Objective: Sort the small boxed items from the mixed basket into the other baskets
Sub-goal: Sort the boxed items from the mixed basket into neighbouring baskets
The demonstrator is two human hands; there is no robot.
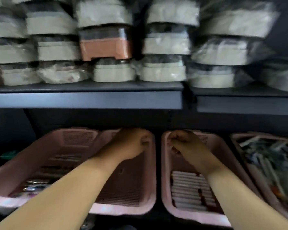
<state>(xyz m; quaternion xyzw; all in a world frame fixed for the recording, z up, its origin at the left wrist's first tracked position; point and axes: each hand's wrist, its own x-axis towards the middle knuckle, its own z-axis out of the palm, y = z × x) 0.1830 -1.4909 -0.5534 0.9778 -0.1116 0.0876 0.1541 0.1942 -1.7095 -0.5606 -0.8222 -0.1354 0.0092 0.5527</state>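
The left hand (131,143) and right hand (184,143) are held with fingers curled over the far ends of two pink baskets (154,163); whether a box is pinched in either cannot be told through the blur. The unsorted boxed items (273,163) are heaped in the mixed basket (235,138) at far right, apart from both hands. A box could be released into the wrong basket, or the row of white boxes (188,190) scuffed by the right forearm above it.

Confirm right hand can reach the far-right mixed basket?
Probably yes. The right hand is over the neighbouring basket, and the mixed basket beside it is open-topped with nothing between them.
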